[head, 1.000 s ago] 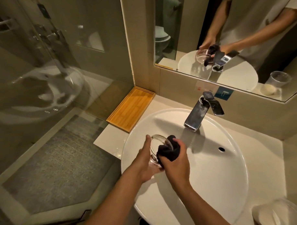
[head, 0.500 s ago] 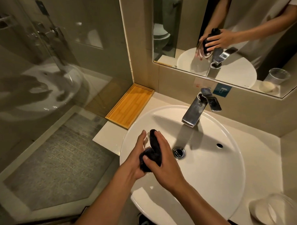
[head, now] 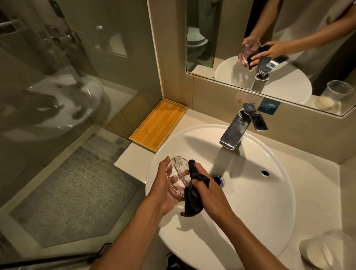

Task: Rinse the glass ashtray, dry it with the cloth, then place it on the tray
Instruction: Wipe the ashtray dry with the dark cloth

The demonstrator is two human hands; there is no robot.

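Note:
My left hand (head: 161, 188) grips the clear glass ashtray (head: 177, 176), tilted on its side over the left part of the white sink basin (head: 256, 202). My right hand (head: 209, 191) holds a dark cloth (head: 193, 193) against the ashtray's right side; part of the cloth hangs down below my hands. The wooden tray (head: 159, 124) lies on the counter in the back left corner, apart from both hands, with nothing on it.
The chrome faucet (head: 234, 132) reaches over the basin, with no water visibly running. The drain (head: 217, 179) sits just right of my hands. A clear plastic cup (head: 330, 250) stands at the front right. A glass shower wall (head: 61, 98) borders the left, a mirror (head: 270, 40) hangs behind.
The ashtray, covered by the cloth half a second ago, now shows again in my left hand. The cloth has slid to its right side and hangs lower.

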